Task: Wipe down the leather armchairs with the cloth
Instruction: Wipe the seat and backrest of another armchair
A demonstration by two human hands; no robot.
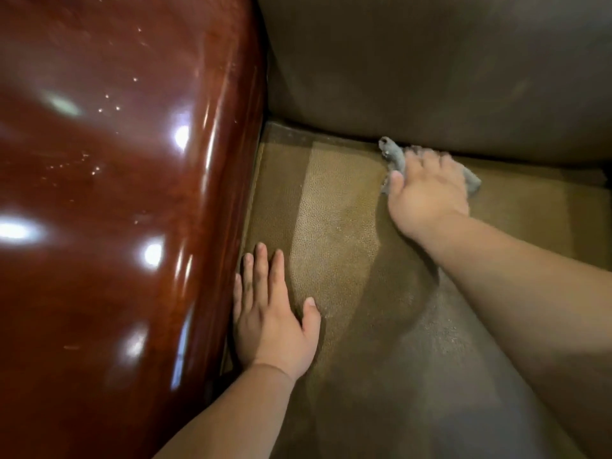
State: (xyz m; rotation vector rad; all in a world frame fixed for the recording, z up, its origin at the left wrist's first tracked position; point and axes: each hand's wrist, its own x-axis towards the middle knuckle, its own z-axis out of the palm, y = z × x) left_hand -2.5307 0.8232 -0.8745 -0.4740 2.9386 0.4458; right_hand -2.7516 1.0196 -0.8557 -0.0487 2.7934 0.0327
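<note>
I look down into a brown leather armchair. Its seat cushion (344,226) fills the lower right, with the darker backrest (430,71) above it. A grey cloth (395,157) lies bunched at the seam between seat and backrest. My right hand (427,190) covers the cloth and presses it onto the seat, its thumb at the cloth's left edge; the fingers are blurred. My left hand (271,313) lies flat on the seat's left edge, fingers straight, touching the armrest's side.
A glossy reddish-brown wooden armrest (116,193) fills the whole left half and stands higher than the seat. A narrow dark gap runs between the armrest and the cushion. The seat stretches on to the right and toward me.
</note>
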